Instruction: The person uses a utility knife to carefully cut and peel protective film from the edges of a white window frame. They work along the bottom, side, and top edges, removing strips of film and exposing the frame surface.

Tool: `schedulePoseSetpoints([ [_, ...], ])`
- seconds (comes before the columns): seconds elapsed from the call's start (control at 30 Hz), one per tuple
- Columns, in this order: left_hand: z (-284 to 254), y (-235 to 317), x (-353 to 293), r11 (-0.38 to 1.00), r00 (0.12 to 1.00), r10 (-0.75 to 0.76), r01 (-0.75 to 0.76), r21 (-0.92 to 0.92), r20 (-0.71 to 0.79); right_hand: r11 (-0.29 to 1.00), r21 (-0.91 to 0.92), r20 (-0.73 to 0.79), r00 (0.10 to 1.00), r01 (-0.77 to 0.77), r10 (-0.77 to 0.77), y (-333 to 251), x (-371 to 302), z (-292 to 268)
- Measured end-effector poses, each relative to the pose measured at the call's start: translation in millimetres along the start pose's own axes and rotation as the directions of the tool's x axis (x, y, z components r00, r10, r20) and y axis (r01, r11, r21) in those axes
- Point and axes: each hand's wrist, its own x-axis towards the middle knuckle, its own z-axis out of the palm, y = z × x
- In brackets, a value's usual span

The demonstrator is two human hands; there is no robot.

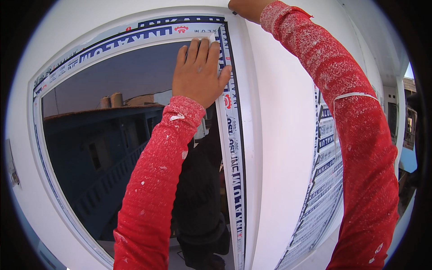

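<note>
Fingers apart, left hand is seemingly bracing the window, needing steadiness next; right hand is hiding its grip

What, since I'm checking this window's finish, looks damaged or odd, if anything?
Protective film appears lifted at the window frame's upper-right corner, by the left hand, breaking its flat strip. White dust soils both red sleeves.
</note>
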Motion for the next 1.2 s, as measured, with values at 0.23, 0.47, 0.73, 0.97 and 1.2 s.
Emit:
schedulePoseSetpoints([
  [0.23, -3, -4, -1, 0.999, 1.000, -0.010, 0.011, -0.048, 0.018, 0.997, -0.067, 0.175, 0.984, 0.031, -0.018, -20, 23, -18],
  [0.47, -8, -8, -6, 0.998, 0.992, -0.042, 0.047, -0.035, 0.116, 0.991, -0.014, 0.224, 0.966, -0.132, 0.132, -17, 18, -24],
  [0.73, -8, -2, -9, 0.998, 0.985, -0.065, 0.061, 0.033, 0.157, 0.656, 0.582, 0.092, 0.840, -0.482, 0.535, -10, -51, 14],
  [0.97, -5, -2, -9, 0.999, 0.994, -0.051, 0.051, 0.003, 0.098, 0.463, 0.735, 0.075, 0.738, -0.495, 0.671, -42, -50, 29],
  [1.2, -7, -2, -9, 0.998, 0.990, -0.055, 0.053, 0.018, 0.133, 0.481, 0.722, 0.030, 0.717, -0.498, 0.697, -51, -47, 28],
])
